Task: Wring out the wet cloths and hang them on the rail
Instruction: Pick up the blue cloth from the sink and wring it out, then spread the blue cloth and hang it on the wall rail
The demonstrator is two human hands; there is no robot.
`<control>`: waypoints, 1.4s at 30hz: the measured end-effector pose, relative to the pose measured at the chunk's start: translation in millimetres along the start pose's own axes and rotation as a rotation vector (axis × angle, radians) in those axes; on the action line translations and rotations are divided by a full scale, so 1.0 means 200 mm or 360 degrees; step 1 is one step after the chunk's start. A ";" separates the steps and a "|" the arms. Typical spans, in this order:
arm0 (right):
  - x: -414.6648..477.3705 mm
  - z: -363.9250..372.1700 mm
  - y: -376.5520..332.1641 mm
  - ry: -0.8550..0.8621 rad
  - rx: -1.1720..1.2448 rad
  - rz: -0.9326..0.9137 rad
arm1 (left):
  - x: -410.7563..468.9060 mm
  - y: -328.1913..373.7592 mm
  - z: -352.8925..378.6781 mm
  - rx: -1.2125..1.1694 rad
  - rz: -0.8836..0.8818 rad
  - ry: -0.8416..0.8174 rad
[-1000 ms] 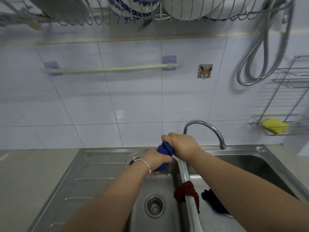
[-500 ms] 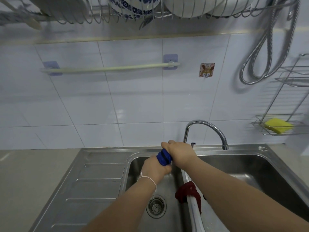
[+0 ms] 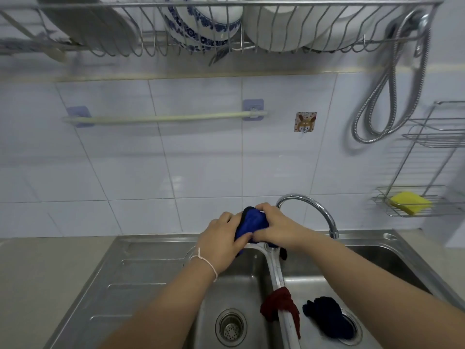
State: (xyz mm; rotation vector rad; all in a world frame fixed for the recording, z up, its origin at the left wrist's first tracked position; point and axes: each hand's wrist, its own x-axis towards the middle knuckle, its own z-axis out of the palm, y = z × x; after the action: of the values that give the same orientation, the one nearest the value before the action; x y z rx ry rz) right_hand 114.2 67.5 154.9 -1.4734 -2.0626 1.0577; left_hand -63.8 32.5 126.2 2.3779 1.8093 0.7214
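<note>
Blue cloth [image 3: 252, 221], bunched into a tight wad, in the clenched grip of left hand [image 3: 221, 241] and right hand [image 3: 278, 226].

Head camera looks forward and down, close over the sink [image 3: 156, 268].

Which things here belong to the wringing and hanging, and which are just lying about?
Job:
blue cloth, gripped by left hand and right hand
red cloth draped over the sink divider
dark cloth in the right basin
wall rail

Lying about:
yellow sponge
faucet
dish rack
shower hose
</note>
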 end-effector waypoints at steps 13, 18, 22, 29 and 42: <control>-0.13 -0.26 -0.19 0.0293 0.0506 -0.0222 | 0.08 0.09 -0.21 -0.1292 -0.0294 0.0306; -0.14 -0.24 -0.22 0.0385 0.0336 -0.0178 | 0.12 0.11 -0.27 -0.1054 -0.0149 0.0179; -0.16 -0.24 -0.23 0.0472 0.0359 -0.0242 | 0.12 0.14 -0.28 -0.1079 -0.0182 0.0157; -0.22 -0.35 -0.31 0.0557 0.0521 -0.0485 | 0.17 0.27 -0.51 -0.1487 -0.0336 0.0770; -0.29 -0.54 -0.24 0.0080 -0.0195 -0.0146 | 0.18 0.19 -0.74 -0.1788 -0.0302 0.0845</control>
State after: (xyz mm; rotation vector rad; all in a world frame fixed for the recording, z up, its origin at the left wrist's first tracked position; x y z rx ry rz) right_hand 180.4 43.8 267.1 -1.4322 -2.1710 0.8642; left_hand -82.3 21.6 282.0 1.3140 1.1357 1.8183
